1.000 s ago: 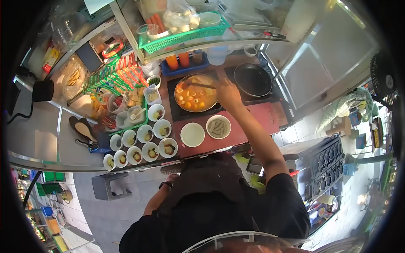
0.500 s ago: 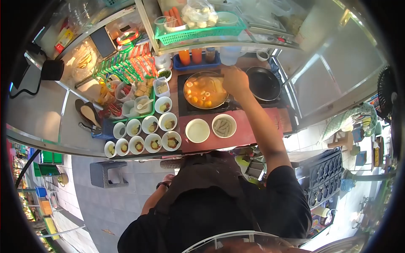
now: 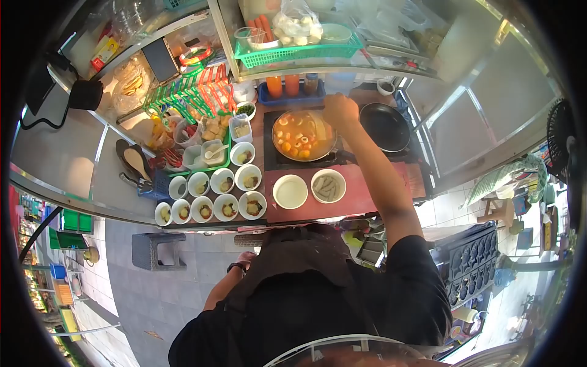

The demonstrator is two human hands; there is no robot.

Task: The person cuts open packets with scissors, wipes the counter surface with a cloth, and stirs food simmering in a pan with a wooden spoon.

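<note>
My right hand (image 3: 340,112) is closed at the right rim of a pan (image 3: 304,136) of orange-red broth with round pieces in it. It holds a utensil that reaches into the broth; the hand hides most of it. Low by my left side, next to the apron (image 3: 299,257), is my left hand (image 3: 246,259); its fingers are too small and partly hidden to read. In front of me on a red board (image 3: 367,189) stand a pale bowl (image 3: 290,192) and a bowl of grey strips (image 3: 328,186).
Several white cups (image 3: 251,205) with food stand at the counter's left front. A black pan (image 3: 385,127) is right of the broth. Behind are a blue tray (image 3: 290,98) of bottles and a green basket (image 3: 299,55) on a shelf. A grey stool (image 3: 159,251) stands on the floor.
The view has shifted, so the counter items appear further right. My right hand has stayed closed near the pan's right rim, and the utensil's visible part has changed angle.
</note>
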